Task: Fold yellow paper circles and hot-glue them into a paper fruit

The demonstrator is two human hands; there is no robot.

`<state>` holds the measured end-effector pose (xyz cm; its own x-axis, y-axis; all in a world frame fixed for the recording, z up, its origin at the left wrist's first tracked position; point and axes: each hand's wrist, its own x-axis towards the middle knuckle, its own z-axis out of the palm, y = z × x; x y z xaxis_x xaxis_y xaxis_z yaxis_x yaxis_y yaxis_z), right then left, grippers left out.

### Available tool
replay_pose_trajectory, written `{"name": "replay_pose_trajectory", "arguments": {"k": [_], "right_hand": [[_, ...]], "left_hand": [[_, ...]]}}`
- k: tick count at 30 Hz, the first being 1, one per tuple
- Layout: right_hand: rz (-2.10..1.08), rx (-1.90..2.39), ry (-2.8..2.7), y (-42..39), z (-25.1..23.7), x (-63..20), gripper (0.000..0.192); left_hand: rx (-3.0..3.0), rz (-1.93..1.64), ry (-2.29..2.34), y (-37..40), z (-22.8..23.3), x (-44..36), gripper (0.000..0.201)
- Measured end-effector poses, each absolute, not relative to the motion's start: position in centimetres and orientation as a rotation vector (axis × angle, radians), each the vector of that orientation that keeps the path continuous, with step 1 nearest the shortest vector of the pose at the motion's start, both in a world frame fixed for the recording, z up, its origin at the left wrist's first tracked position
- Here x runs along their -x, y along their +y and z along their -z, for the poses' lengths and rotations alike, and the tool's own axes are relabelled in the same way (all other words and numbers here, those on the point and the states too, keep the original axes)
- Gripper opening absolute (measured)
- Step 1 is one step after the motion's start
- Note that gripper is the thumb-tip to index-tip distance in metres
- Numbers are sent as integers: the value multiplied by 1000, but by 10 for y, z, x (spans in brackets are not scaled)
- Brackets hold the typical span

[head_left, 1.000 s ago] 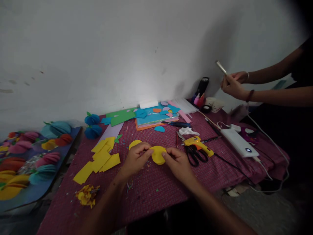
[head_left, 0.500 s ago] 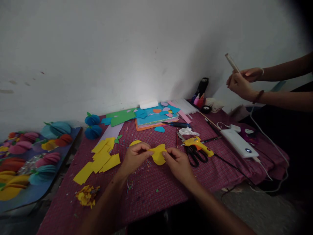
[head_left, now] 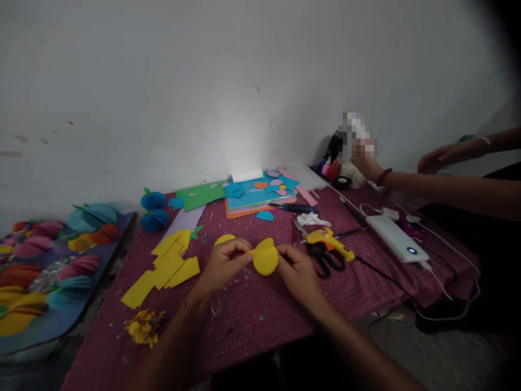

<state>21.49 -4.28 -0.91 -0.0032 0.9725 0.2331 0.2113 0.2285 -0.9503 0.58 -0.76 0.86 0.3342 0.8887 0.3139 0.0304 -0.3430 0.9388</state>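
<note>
Head view: checked cloth (head_left: 260,315) covers table by white wall (head_left: 163,81).

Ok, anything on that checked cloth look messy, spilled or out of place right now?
Small paper snippings are strewn over the maroon checked cloth below the left hand and right hand, which pinch a yellow paper disc. A crumpled yellow paper wad lies near the front edge. Nothing looks damaged.

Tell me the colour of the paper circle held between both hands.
Yellow: the paper circle shows plainly in the head view.
</note>
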Motion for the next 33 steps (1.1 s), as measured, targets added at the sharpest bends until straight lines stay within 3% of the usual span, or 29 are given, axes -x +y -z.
{"name": "replay_pose_trajectory", "arguments": {"k": [33], "right_hand": [[-768, 1253, -1613, -36, 0, -202, 19]], "left_hand": [[-1776, -1034, 805, -10, -9, -8, 13]]}}
